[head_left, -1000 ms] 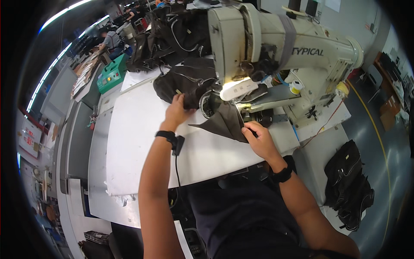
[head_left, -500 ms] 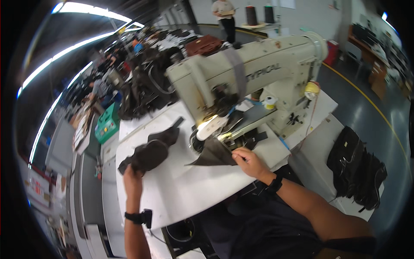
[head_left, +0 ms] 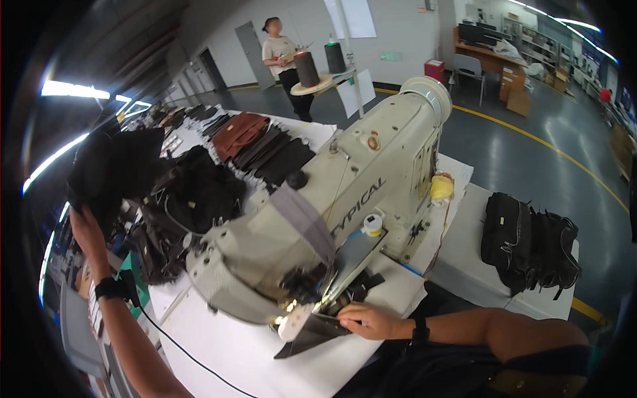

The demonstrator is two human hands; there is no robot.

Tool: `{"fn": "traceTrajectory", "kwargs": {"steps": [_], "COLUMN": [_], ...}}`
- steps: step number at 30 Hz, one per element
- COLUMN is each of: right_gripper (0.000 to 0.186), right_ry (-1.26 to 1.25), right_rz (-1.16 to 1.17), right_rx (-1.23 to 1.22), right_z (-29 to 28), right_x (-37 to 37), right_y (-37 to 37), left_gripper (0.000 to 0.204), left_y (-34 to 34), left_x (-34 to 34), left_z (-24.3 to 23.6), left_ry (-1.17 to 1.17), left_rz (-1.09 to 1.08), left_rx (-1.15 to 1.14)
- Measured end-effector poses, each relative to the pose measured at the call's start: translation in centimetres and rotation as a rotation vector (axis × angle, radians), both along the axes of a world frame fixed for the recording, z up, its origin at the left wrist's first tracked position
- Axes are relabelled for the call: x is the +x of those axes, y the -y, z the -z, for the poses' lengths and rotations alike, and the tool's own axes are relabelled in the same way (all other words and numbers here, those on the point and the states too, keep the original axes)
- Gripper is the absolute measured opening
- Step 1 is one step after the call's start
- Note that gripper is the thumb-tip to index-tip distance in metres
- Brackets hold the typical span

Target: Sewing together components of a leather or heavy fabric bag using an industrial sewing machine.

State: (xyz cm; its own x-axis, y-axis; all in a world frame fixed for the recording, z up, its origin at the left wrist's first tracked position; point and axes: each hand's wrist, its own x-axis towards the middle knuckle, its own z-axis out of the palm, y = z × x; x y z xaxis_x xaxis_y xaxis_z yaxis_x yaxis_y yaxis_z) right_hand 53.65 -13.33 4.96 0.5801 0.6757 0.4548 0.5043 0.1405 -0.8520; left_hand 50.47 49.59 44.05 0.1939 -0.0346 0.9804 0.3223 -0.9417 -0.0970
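Note:
My left hand [head_left: 89, 232], raised at the far left, grips a dark fabric piece [head_left: 116, 166] beside a heap of black bags [head_left: 199, 186]; its fingertips are partly hidden by the cloth. My right hand [head_left: 365, 322] is closed on the edge of a dark brown fabric piece [head_left: 302, 341] at the needle area of a cream sewing machine [head_left: 365, 152]. A small white spool [head_left: 372, 224] sits on the machine, above its lit work area. The white tabletop [head_left: 199, 345] runs beneath, with a black cable crossing it.
Folded brown and black pieces [head_left: 242, 132] lie on the table behind. Two thread cones [head_left: 306, 69] stand on a holder. A person [head_left: 282, 60] stands beyond, holding something. Black bags [head_left: 527, 242] rest on a side surface at right. A chair [head_left: 468, 69] and desk [head_left: 484, 46] are farther back.
My left hand has lifted its fabric from the table up to the far left. My right hand has stayed on the piece at the machine. The view has tilted up, showing more of the room.

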Motion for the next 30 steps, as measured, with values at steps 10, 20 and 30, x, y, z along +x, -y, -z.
{"fn": "traceTrajectory", "kwargs": {"steps": [10, 20, 30], "right_gripper": [0.017, 0.024, 0.017], "right_ry": [-0.034, 0.016, 0.163], "right_rz": [-0.017, -0.013, -0.099], "right_rx": [0.079, 0.14, 0.11], "right_z": [0.8, 1.9, -1.6], "right_x": [0.1, 0.4, -0.9], "right_y": [-0.5, -1.2, -1.7], "left_gripper": [0.079, 0.062, 0.075], "left_y": [-10.0, 23.5, 40.4], "left_x": [2.1, -22.7, -21.5], "left_z": [27.3, 44.6, 37.5], "left_ry": [-0.769, -1.041, -0.989], "left_rz": [-0.53, -0.206, 0.251], "left_rx": [-0.501, -0.645, -1.145]}}
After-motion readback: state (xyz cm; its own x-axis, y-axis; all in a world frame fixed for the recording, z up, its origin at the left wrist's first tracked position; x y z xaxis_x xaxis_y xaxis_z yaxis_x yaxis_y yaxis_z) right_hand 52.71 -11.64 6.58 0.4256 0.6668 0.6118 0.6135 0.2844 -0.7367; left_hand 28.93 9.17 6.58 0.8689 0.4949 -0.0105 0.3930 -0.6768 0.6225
